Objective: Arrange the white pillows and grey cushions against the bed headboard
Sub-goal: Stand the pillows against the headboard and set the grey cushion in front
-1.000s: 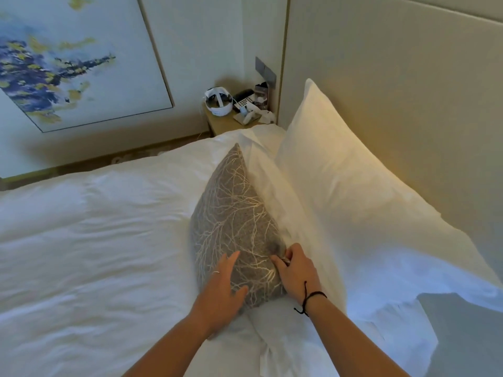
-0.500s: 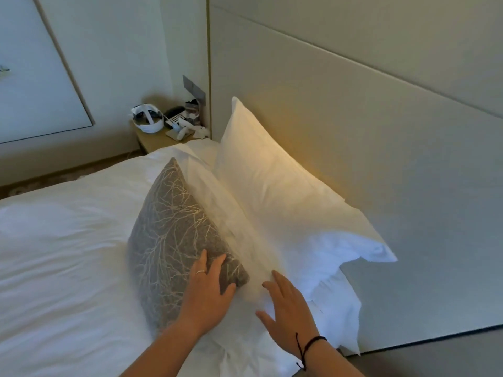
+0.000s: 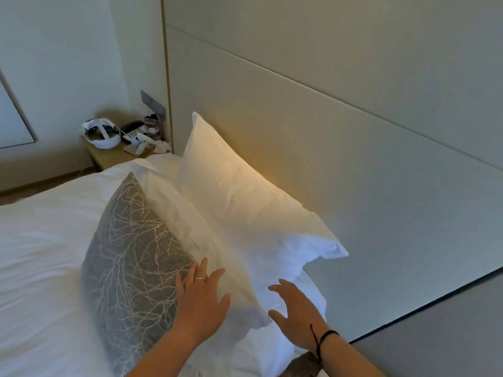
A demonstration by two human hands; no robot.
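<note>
— Pillows first: where are they?
— From the head camera, one white pillow [image 3: 245, 202] stands propped against the headboard [image 3: 353, 159]. A second white pillow [image 3: 217, 257] leans in front of it, and the grey cushion [image 3: 130, 268] with its pale branch pattern stands against that one, on the white duvet [image 3: 40, 254].
— And the hands?
— The left hand [image 3: 202, 300], wearing a ring, lies with straight, spread fingers over the cushion's near edge, where it meets the second pillow; it grips nothing. The right hand [image 3: 295, 314], a black cord at its wrist, is spread open just over the pillows' near end, holding nothing.
— Anything beyond the bed?
— A bedside table [image 3: 114, 156] in the corner, carrying a white headset [image 3: 102, 134] and a phone [image 3: 133, 131].
</note>
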